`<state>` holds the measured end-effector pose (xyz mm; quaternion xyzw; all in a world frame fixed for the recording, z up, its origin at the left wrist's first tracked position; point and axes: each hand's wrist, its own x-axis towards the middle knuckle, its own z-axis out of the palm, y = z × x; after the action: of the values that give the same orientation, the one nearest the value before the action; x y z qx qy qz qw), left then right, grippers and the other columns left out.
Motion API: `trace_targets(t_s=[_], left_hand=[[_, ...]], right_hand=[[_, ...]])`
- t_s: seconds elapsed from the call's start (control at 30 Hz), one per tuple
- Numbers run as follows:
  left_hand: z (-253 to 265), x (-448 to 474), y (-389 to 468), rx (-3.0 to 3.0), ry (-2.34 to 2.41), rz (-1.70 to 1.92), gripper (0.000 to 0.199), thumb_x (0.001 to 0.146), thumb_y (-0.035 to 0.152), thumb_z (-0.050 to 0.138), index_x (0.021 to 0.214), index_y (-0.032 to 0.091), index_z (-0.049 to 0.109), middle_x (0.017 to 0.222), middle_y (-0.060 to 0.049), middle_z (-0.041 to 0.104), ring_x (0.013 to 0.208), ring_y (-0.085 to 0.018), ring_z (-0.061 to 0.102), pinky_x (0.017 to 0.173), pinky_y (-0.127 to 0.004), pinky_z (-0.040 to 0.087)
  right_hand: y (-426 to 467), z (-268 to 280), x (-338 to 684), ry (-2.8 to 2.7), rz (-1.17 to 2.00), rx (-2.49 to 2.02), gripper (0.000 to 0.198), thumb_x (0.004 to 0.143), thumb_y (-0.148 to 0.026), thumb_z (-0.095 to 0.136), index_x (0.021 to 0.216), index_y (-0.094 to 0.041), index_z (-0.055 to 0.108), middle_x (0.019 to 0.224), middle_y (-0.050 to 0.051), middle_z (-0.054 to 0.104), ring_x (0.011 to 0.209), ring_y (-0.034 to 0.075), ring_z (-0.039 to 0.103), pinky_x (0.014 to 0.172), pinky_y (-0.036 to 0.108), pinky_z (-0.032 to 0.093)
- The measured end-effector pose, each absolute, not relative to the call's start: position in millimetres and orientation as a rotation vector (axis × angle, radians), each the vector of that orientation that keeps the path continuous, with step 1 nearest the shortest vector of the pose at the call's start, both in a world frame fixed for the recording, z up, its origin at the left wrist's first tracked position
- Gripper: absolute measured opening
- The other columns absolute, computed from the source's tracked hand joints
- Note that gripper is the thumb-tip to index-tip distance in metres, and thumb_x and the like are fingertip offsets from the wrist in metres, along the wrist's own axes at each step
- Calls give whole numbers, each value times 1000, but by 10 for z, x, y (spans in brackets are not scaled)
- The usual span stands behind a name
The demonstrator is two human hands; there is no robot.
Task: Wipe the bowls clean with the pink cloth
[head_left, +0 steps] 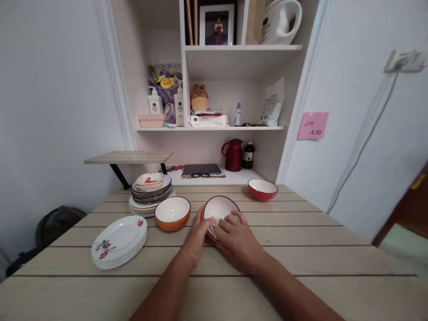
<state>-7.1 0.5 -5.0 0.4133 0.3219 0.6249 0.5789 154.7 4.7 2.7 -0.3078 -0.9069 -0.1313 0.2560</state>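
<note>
An orange bowl (219, 206) with a white inside and dark rim is tilted on the table in front of me. My left hand (198, 234) grips its left side, thumb over the rim. My right hand (236, 234) reaches into the bowl with bent fingers, pressing a crumpled white tissue or cloth (211, 231) against the inner wall. Most of that white piece is hidden under the fingers. Just left of my hands sits another orange bowl (173, 210), upright. Farther back on the right stands a red bowl (262, 190), also white inside.
White flowered plates (120, 240) are stacked at the left. Behind them rises a taller stack of mixed plates (152, 196) topped by small dishes (149, 179). A small raised shelf (129, 157) overhangs the back left. A laptop (202, 170) and red jug (233, 155) stand at the back.
</note>
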Motion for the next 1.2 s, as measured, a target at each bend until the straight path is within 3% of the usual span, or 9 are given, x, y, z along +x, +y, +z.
trace_targets(t_s=[0.1, 0.23, 0.3, 0.47, 0.6, 0.8, 0.93, 1.07, 1.2], left_hand=[[-5, -116, 3, 1001, 731, 1416, 69, 77, 32, 74, 143, 26, 53, 127, -7, 70, 117, -30, 65, 98, -38, 51], [24, -190, 2, 1072, 803, 1405, 66, 75, 28, 72, 139, 26, 57, 126, -6, 71, 121, -30, 62, 101, -38, 48], [21, -214, 15, 1104, 838, 1398, 64, 75, 28, 73, 138, 26, 58, 126, -6, 71, 123, -31, 61, 103, -38, 47], [5, -236, 53, 1048, 815, 1443, 61, 82, 40, 74, 139, 26, 56, 139, -8, 65, 133, -30, 55, 109, -37, 44], [3, -227, 41, 938, 788, 1461, 74, 81, 44, 79, 147, 28, 49, 151, -8, 55, 138, -28, 52, 109, -35, 45], [23, -220, 1, 816, 728, 1471, 86, 84, 54, 77, 157, 37, 35, 164, -6, 40, 142, -28, 48, 111, -38, 45], [6, -230, 18, 797, 691, 1456, 88, 85, 56, 75, 159, 37, 31, 160, -7, 46, 145, -29, 46, 116, -43, 41], [-30, -206, 42, 864, 623, 1468, 83, 86, 57, 73, 157, 35, 37, 162, -4, 44, 151, -27, 36, 123, -41, 33], [-29, -176, 17, 937, 630, 1433, 82, 86, 53, 75, 156, 34, 39, 162, -5, 43, 150, -29, 39, 124, -42, 31]], right_hand=[[100, 19, 1628, -2463, -369, -831, 4, 95, -24, 67, 97, -27, 66, 99, 2, 71, 102, 25, 54, 113, 53, 17], [197, -20, 1742, -2428, -387, -899, 23, 91, -10, 64, 100, -31, 66, 114, 1, 71, 113, 25, 53, 117, 61, 0], [215, -30, 1761, -2430, -371, -921, 25, 88, -8, 64, 99, -31, 66, 111, 1, 71, 112, 26, 53, 117, 63, -3], [149, -6, 1704, -2457, -256, -949, 33, 83, -2, 60, 99, -30, 67, 107, 0, 71, 104, 24, 52, 112, 53, 16], [84, 17, 1644, -2505, -198, -962, 37, 79, -2, 59, 103, -29, 68, 108, 2, 70, 101, 24, 50, 101, 45, 26], [38, 25, 1582, -2491, -56, -1056, 39, 80, -4, 60, 110, -28, 67, 107, 4, 69, 102, 25, 50, 92, 40, 29], [23, 7, 1538, -2461, 37, -1087, 31, 80, -6, 63, 103, -26, 66, 106, 3, 69, 104, 25, 51, 90, 39, 30], [37, -24, 1513, -2357, 201, -1126, 22, 84, -14, 68, 102, -25, 62, 105, 1, 69, 103, 23, 54, 87, 36, 31], [58, -48, 1511, -2339, 222, -1136, 23, 84, -15, 70, 103, -26, 61, 105, 0, 69, 103, 24, 55, 86, 36, 32]])
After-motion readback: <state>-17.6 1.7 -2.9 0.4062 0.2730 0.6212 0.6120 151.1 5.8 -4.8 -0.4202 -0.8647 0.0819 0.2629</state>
